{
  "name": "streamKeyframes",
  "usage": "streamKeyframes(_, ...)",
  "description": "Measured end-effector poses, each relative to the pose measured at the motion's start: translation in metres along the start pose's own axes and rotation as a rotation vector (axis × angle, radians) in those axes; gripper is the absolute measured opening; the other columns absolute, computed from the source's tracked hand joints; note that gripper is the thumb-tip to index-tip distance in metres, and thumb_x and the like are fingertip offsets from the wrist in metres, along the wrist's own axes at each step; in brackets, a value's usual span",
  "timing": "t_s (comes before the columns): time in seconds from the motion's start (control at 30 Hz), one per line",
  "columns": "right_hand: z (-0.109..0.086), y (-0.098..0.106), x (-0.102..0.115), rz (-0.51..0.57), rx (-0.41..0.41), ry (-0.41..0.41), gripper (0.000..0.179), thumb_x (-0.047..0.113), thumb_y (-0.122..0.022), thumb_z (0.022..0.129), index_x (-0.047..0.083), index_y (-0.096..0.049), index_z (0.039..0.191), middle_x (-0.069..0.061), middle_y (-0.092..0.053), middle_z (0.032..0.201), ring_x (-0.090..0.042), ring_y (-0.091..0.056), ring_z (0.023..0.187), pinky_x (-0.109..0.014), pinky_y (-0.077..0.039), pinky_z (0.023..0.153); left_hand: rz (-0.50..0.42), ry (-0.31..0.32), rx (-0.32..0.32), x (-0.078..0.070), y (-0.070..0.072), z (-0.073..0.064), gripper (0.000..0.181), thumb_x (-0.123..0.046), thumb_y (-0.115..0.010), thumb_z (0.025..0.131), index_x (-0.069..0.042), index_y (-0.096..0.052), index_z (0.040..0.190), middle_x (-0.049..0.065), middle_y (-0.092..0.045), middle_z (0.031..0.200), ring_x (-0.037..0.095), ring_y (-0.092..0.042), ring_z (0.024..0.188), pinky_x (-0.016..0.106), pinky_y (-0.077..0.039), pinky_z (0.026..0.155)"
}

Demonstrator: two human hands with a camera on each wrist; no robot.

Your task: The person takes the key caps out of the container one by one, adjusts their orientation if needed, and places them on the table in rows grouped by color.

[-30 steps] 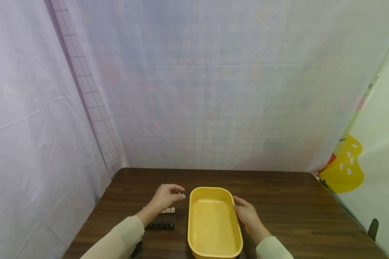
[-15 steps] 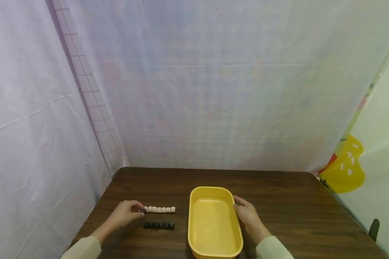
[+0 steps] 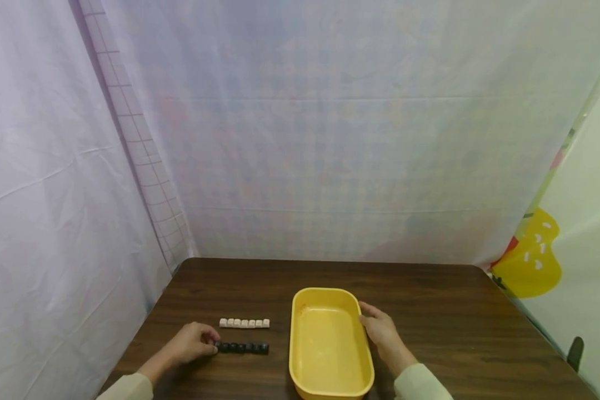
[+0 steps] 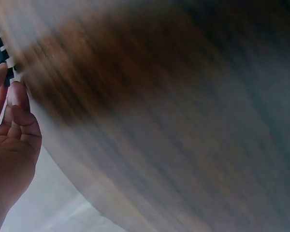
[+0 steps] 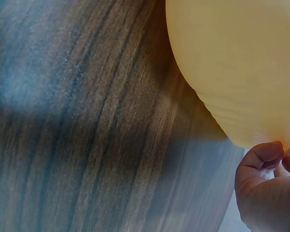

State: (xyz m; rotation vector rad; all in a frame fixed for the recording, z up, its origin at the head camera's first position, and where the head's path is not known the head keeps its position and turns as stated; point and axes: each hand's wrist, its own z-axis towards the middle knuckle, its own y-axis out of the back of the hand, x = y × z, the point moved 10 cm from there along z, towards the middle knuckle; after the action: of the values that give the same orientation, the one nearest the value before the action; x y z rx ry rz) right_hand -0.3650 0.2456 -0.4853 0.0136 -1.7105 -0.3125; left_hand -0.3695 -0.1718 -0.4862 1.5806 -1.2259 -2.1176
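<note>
In the head view, my left hand (image 3: pixel 191 343) is at the left end of a row of black keycaps (image 3: pixel 245 348), pinching the endmost one between thumb and fingers. The left wrist view shows that black keycap (image 4: pixel 10 74) at the fingertips, in line with the others. Just behind lies a parallel row of white keycaps (image 3: pixel 244 323). A yellow rectangular basin (image 3: pixel 329 351) stands right of both rows with nothing inside. My right hand (image 3: pixel 383 335) grips its right side near the far end, thumb at the rim; the right wrist view shows the fingers against the basin wall (image 5: pixel 232 63).
Everything stands on a dark wood-grain table (image 3: pixel 430 311). Pale curtains (image 3: pixel 320 166) hang behind its far edge, and a white sheet (image 3: pixel 55 222) hangs along the left side. A yellow-patterned cloth (image 3: pixel 530 255) is at the right.
My left hand moved from beside the basin back left with a black keycap, passed the white row, and came down to the left end of the black row. The right hand stayed on the basin.
</note>
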Motion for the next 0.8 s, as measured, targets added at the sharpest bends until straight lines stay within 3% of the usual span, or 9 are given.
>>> streamKeyframes(0.37,0.003,-0.003,0.001,0.005,0.009,-0.002,0.046,0.004,-0.051,0.096,-0.01,-0.048,0.14,-0.031,-0.059,0.124,-0.026,-0.064,0.09,-0.035,-0.054,0.075,-0.04,0.032,0.02,0.001,-0.002,-0.004,0.027,-0.005,-0.077,0.081,0.0,-0.067,0.106,-0.003,-0.06,0.078,0.007,-0.055,0.066,0.025,-0.046,0.059)
streamKeyframes(0.67,0.007,0.003,-0.005,-0.018,-0.004,-0.005,0.047,0.007,-0.048,0.097,-0.008,-0.047,0.141,-0.031,-0.046,0.142,-0.037,-0.053,0.119,-0.044,-0.047,0.095,-0.047,0.036,0.049,-0.001,-0.006,-0.001,0.032,-0.007,-0.074,0.085,0.003,-0.065,0.114,-0.001,-0.06,0.082,0.01,-0.055,0.066,0.025,-0.045,0.059)
streamKeyframes(0.73,0.007,0.004,-0.007,-0.013,-0.006,-0.009,0.049,0.008,-0.049,0.096,-0.008,-0.047,0.141,-0.03,-0.049,0.139,-0.034,-0.056,0.113,-0.04,-0.049,0.091,-0.044,0.047,0.037,-0.001,-0.006,-0.002,0.031,-0.008,-0.073,0.086,0.003,-0.065,0.114,-0.001,-0.06,0.082,0.01,-0.055,0.067,0.026,-0.045,0.058)
streamKeyframes(0.8,0.005,0.006,-0.009,0.02,-0.005,-0.024,0.05,0.007,-0.049,0.095,-0.009,-0.046,0.142,-0.029,-0.061,0.121,-0.029,-0.062,0.097,-0.035,-0.051,0.08,-0.036,0.058,0.001,-0.001,-0.002,-0.002,0.029,-0.01,-0.072,0.087,0.003,-0.065,0.113,-0.001,-0.06,0.082,0.011,-0.056,0.068,0.026,-0.046,0.058)
